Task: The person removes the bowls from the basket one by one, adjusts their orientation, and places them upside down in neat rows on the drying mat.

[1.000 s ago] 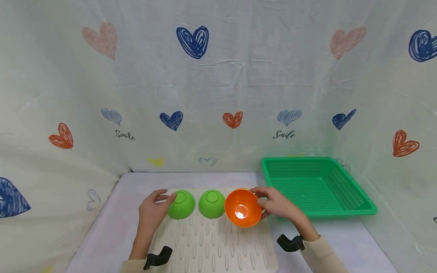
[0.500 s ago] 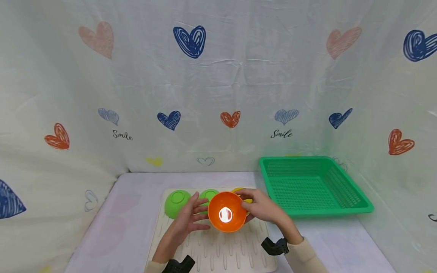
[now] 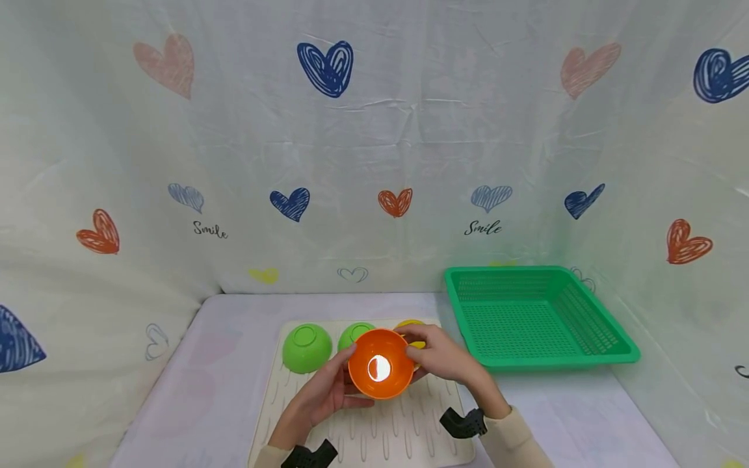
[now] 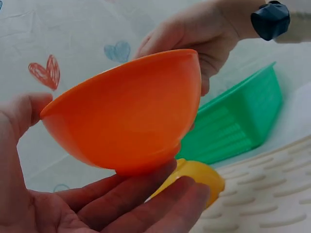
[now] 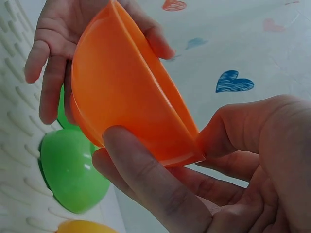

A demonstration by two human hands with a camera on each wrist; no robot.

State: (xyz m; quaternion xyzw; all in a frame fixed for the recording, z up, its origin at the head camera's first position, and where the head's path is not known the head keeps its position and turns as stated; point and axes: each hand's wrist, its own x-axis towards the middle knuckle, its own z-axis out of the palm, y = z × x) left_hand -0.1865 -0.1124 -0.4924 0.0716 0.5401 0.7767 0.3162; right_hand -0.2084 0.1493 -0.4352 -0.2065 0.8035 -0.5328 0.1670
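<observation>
An orange bowl (image 3: 380,364), hollow side up and tilted, is held above the white ridged mat (image 3: 404,429). My right hand (image 3: 441,354) grips its right rim, thumb at the edge and fingers against the outer wall (image 5: 150,170). At the other side, my left hand (image 3: 328,390) has its thumb by the rim and its fingers under the base (image 4: 141,184). Behind it on the mat, a green bowl (image 3: 307,349) lies upside down at the left. A second green bowl (image 3: 351,335) and a yellow bowl (image 3: 409,323) are partly hidden.
An open green plastic basket (image 3: 541,325) stands at the back right of the table, beside the mat. A white curtain (image 3: 374,130) with printed hearts hangs behind and along both sides. Part of the white tabletop (image 3: 187,390) shows left of the mat.
The right hand has carried the orange bowl left and slightly nearer. The left hand has come away from the left green bowl and now holds the orange bowl's left side.
</observation>
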